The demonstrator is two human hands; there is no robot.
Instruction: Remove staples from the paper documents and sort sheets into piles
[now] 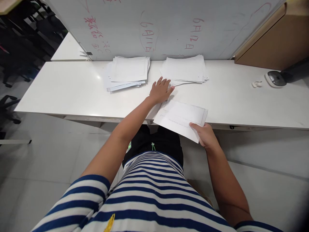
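My right hand (205, 133) grips the near corner of a white sheet of paper (181, 117) that lies half over the front edge of the white table (72, 93). My left hand (160, 91) rests flat on the table with fingers stretched out, just short of the right paper stack (184, 69). A second, messier paper stack (127, 72) lies to its left, against the whiteboard.
A whiteboard (156, 25) with red writing stands along the table's far edge. A cardboard box (270, 42) sits at the back right, with a mouse-like device (275, 78) and a small white object (256, 84) near it. Black chairs (21, 42) stand on the left.
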